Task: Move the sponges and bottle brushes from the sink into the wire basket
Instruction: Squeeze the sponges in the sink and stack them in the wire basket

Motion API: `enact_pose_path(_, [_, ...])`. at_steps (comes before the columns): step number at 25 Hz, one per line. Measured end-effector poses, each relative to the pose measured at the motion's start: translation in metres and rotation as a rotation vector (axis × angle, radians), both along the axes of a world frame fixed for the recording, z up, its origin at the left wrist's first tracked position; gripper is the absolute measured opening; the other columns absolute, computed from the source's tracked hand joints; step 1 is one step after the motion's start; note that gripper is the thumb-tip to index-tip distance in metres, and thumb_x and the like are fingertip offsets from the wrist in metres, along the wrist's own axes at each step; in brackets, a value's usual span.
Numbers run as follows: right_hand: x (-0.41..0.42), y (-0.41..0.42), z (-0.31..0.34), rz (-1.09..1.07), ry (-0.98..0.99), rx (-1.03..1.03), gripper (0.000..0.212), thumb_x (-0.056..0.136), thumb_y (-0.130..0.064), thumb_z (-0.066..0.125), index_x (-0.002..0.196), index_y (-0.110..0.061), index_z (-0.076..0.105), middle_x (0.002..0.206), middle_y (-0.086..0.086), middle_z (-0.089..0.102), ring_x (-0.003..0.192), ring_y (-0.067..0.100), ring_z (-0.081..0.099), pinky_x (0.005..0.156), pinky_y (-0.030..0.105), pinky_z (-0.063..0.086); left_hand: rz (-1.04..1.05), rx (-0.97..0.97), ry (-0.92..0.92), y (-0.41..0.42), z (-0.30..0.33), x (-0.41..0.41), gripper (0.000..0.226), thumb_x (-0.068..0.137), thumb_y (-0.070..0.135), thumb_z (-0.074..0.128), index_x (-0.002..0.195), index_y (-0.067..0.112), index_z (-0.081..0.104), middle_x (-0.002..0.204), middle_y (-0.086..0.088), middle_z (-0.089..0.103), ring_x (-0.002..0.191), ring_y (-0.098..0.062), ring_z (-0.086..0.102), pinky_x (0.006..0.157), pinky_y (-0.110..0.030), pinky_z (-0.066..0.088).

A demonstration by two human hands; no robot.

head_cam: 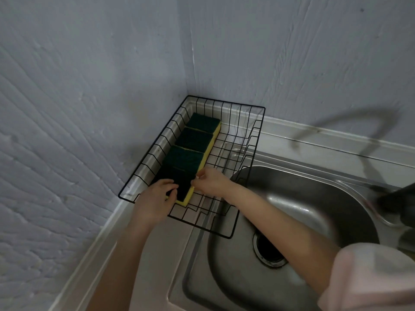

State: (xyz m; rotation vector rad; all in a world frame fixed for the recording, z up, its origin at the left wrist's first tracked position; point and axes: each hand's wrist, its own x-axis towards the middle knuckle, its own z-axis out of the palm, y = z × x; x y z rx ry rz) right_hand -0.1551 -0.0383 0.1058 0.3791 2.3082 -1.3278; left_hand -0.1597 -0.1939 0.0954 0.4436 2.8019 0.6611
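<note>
Sink point(310, 205): we see only a steel bowl and drain; no brushes in view.
Basket point(226, 236): thin black wire, standing in the corner of the desk, its near end over the sink's edge.
Sponges point(194, 140): four in a row along the basket's left side, green face up, yellow foam below; we judge them light, soft, easily squashed, best pinched at the short ends.
Left hand point(155, 198): fingers curled onto the nearest sponge's near end.
Right hand point(210, 181): fingers narrow, touching its right edge.
</note>
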Motion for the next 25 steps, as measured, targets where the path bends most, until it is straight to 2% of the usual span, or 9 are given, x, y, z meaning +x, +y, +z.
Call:
enact_pose_path(3, [0.012,0.009,0.016,0.025,0.099,0.037,0.043,0.092,-0.019,0.047,0.133,-0.008,0.041,0.134,0.013,0.052,0.123,0.025,0.049,0.094,0.024,0.04,-0.027,0.005,-0.009,0.011,0.014,0.005,0.033,0.093,0.017,0.043,0.124,0.011,0.053,0.142,-0.009,0.045,0.126,-0.024,0.047,0.101,-0.031,0.038])
enact_pose_path(6, [0.034,0.026,0.034,0.024,0.248,0.077,0.038,0.093,-0.017,0.044,0.13,-0.01,0.047,0.131,0.012,0.055,0.123,0.025,0.05,0.099,0.029,0.04,-0.074,0.078,0.057,0.029,0.032,0.02,0.032,0.092,0.014,0.046,0.123,0.008,0.054,0.137,-0.012,0.051,0.122,-0.025,0.05,0.1,-0.03,0.038])
enact_pose_path(11, [0.082,0.071,0.051,-0.142,0.421,0.095,0.034,0.093,-0.014,0.046,0.125,-0.008,0.052,0.128,0.012,0.059,0.12,0.022,0.053,0.1,0.028,0.04,-0.202,0.188,0.191,0.076,0.059,0.061,0.032,0.092,0.015,0.046,0.123,0.01,0.054,0.13,-0.01,0.056,0.115,-0.023,0.055,0.094,-0.026,0.039])
enact_pose_path(14, [0.106,0.1,0.045,-0.266,0.398,0.125,0.031,0.091,-0.011,0.048,0.121,-0.008,0.056,0.123,0.013,0.062,0.116,0.025,0.056,0.099,0.031,0.041,-0.287,0.225,0.201,0.101,0.064,0.078,0.032,0.092,0.013,0.046,0.123,0.009,0.053,0.128,-0.011,0.057,0.115,-0.022,0.053,0.093,-0.023,0.038])
enact_pose_path(17, [0.133,0.126,0.028,-0.326,0.319,0.16,0.03,0.091,-0.013,0.048,0.118,-0.011,0.058,0.119,0.013,0.064,0.113,0.025,0.057,0.093,0.025,0.04,-0.366,0.216,0.185,0.127,0.057,0.095,0.034,0.091,0.014,0.047,0.125,0.01,0.051,0.127,-0.011,0.057,0.113,-0.022,0.053,0.089,-0.02,0.035])
enact_pose_path(19, [0.148,0.14,0.013,-0.337,0.246,0.19,0.03,0.091,-0.015,0.047,0.119,-0.013,0.058,0.121,0.011,0.063,0.115,0.024,0.056,0.091,0.022,0.038,-0.417,0.2,0.129,0.145,0.047,0.105,0.036,0.091,0.015,0.047,0.127,0.011,0.049,0.131,-0.01,0.054,0.118,-0.022,0.051,0.096,-0.023,0.035])
enact_pose_path(22, [0.161,0.154,-0.009,-0.339,0.161,0.191,0.031,0.091,-0.015,0.049,0.121,-0.013,0.056,0.124,0.011,0.061,0.118,0.024,0.055,0.099,0.029,0.04,-0.452,0.142,0.03,0.165,0.024,0.111,0.038,0.091,0.017,0.047,0.128,0.012,0.047,0.134,-0.009,0.051,0.122,-0.022,0.048,0.104,-0.033,0.037])
enact_pose_path(25, [0.166,0.167,-0.031,-0.343,0.086,0.191,0.033,0.09,-0.016,0.05,0.123,-0.013,0.054,0.126,0.01,0.061,0.118,0.022,0.055,0.096,0.028,0.041,-0.479,0.077,-0.068,0.181,0.002,0.11,0.038,0.092,0.018,0.046,0.129,0.013,0.046,0.137,-0.008,0.049,0.125,-0.021,0.045,0.105,-0.032,0.035])
